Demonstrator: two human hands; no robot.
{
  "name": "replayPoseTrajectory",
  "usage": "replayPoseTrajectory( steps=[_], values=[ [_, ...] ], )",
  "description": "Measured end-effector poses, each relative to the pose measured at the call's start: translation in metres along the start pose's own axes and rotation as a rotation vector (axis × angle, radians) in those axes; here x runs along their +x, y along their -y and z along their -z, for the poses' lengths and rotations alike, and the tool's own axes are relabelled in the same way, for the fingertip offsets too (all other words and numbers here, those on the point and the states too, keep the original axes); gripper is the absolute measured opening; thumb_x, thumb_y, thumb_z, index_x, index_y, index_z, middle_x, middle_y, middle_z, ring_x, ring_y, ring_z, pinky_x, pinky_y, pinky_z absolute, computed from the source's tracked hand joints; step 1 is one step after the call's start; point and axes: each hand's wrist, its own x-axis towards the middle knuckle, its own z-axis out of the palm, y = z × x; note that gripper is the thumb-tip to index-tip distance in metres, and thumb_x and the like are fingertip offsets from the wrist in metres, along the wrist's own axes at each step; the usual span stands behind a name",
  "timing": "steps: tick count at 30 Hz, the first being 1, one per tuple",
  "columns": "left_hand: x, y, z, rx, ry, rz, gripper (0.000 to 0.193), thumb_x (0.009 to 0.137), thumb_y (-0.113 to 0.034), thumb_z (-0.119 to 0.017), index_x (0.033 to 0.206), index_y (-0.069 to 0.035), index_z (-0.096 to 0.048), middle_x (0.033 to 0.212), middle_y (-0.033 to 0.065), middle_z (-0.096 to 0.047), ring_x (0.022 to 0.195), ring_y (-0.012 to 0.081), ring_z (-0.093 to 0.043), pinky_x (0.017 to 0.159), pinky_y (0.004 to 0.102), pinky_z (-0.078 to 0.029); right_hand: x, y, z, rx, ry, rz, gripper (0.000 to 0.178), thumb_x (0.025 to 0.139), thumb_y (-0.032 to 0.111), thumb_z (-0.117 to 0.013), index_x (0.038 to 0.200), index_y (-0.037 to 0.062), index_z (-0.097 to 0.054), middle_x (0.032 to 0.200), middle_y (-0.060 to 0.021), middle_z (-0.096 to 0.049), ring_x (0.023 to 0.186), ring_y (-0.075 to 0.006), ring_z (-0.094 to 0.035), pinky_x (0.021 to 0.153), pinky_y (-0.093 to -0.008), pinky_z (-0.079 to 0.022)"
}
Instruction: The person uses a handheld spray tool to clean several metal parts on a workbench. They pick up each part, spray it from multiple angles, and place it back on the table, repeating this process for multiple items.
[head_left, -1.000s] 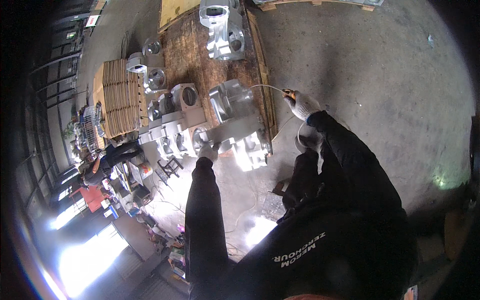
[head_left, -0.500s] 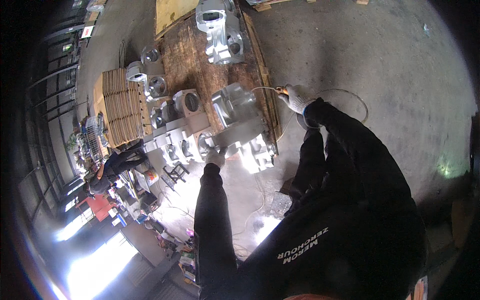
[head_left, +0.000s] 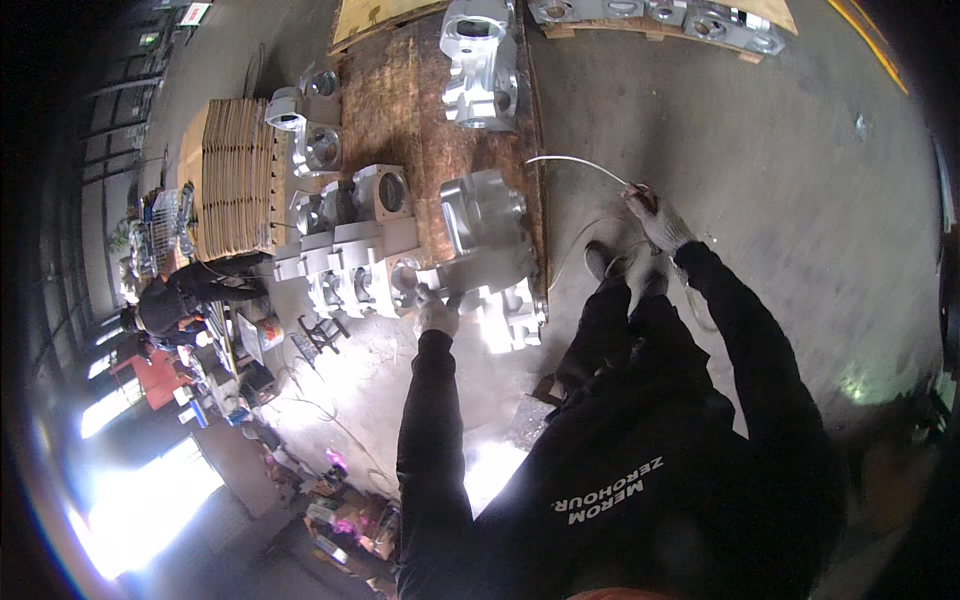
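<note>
My left hand [head_left: 436,314], in a pale work glove, grips the near end of a grey cast metal housing [head_left: 484,212] on a worn wooden table [head_left: 390,100]. The housing has block-shaped ends and machined faces. Off the table's right edge, my gloved right hand [head_left: 660,220] is closed around a hand tool with a long, thin, curved pale tube [head_left: 580,160]. The tube's tip reaches the table edge near the housing. Most of the tool's body is hidden in the glove. A thin hose [head_left: 562,262] loops below it.
More metal housings [head_left: 365,270] stand in a row on the left; another housing [head_left: 480,70] lies at the far end. A stack of cardboard [head_left: 235,180] is further left. Beyond it a person [head_left: 170,300] bends over. A pallet of castings [head_left: 660,15] sits at the top right.
My right hand has moved right and slightly nearer, drawing the tube's tip back from the housing. My left hand stays on the housing. The whole view has shifted slightly.
</note>
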Motion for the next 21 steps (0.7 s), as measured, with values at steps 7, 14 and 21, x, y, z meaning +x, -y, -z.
replayPoseTrajectory(
  steps=[7,14,21],
  values=[
    [-0.017,-0.012,0.001,-0.345,-0.118,0.038,0.112,0.079,-0.06,-0.07,0.15,0.008,-0.015,0.15,0.0314,-0.034,0.134,0.0428,-0.044,0.108,0.0455,-0.041,0.0,0.005,0.004,0.117,-0.093,-0.436,0.045,0.097,0.045,-0.057,0.112,0.0034,-0.065,0.099,-0.0183,-0.071,0.093,-0.0313,-0.069,0.081,-0.0366,-0.051],
    [-0.025,0.019,-0.094,-1.031,-0.216,0.576,0.101,0.083,-0.068,-0.058,0.145,0.006,-0.029,0.131,0.0292,-0.054,0.118,0.0383,-0.057,0.1,0.0478,-0.044,0.032,-0.002,-0.012,0.433,-0.108,-0.119,0.035,0.097,0.035,-0.058,0.115,0.0062,-0.065,0.113,-0.0172,-0.069,0.105,-0.032,-0.066,0.085,-0.0366,-0.05],
    [-0.016,-0.005,-0.099,-1.096,-0.507,-0.127,0.029,0.096,-0.029,-0.052,0.084,-0.004,-0.061,0.074,0.0082,-0.066,0.066,0.0217,-0.064,0.062,0.0365,-0.055,0.012,0.038,-0.013,-0.042,0.156,-0.271,0.047,0.096,0.049,-0.056,0.105,0.0036,-0.066,0.095,-0.0138,-0.069,0.089,-0.0245,-0.066,0.078,-0.0356,-0.052]
  ],
)
